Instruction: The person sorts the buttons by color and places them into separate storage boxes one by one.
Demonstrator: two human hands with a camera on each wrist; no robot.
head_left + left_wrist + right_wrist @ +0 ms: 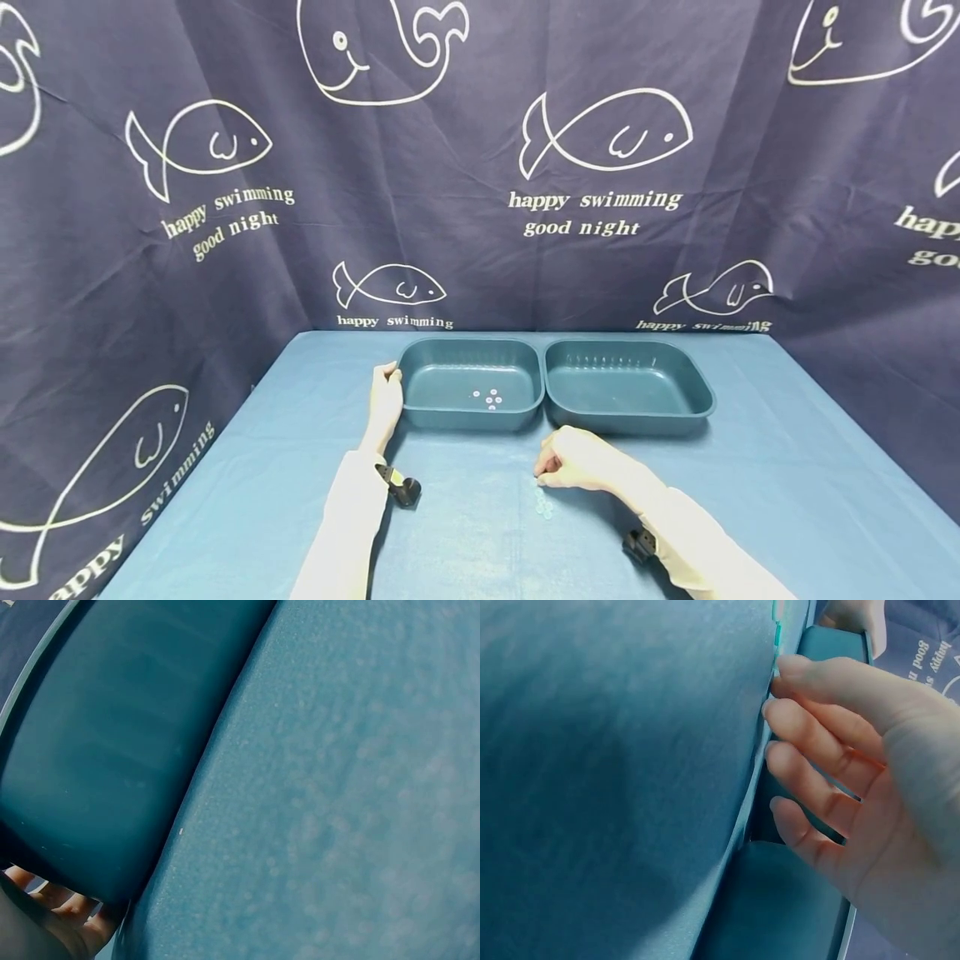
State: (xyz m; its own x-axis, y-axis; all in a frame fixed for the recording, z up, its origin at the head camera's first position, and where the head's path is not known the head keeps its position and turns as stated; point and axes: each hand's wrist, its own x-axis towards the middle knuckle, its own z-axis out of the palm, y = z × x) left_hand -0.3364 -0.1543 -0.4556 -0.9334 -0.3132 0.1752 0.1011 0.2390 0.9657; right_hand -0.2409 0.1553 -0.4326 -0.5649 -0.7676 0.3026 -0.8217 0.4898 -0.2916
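My left hand grips the left end of a teal rectangular bin. In the left wrist view, its fingers show against the bin's end wall. Several tiny pale round pieces with dark centres lie on that bin's floor. In front of the bins, the thumb and forefinger of my right hand come together low over the cloth, pinching what appears to be a small round piece, mostly hidden at the tips. A few translucent greenish round pieces lie on the cloth just below that hand.
A second teal bin stands directly right of the first, with no pieces visible inside. Blue cloth covers the table. Dark curtains with white fish drawings hang behind and at both sides.
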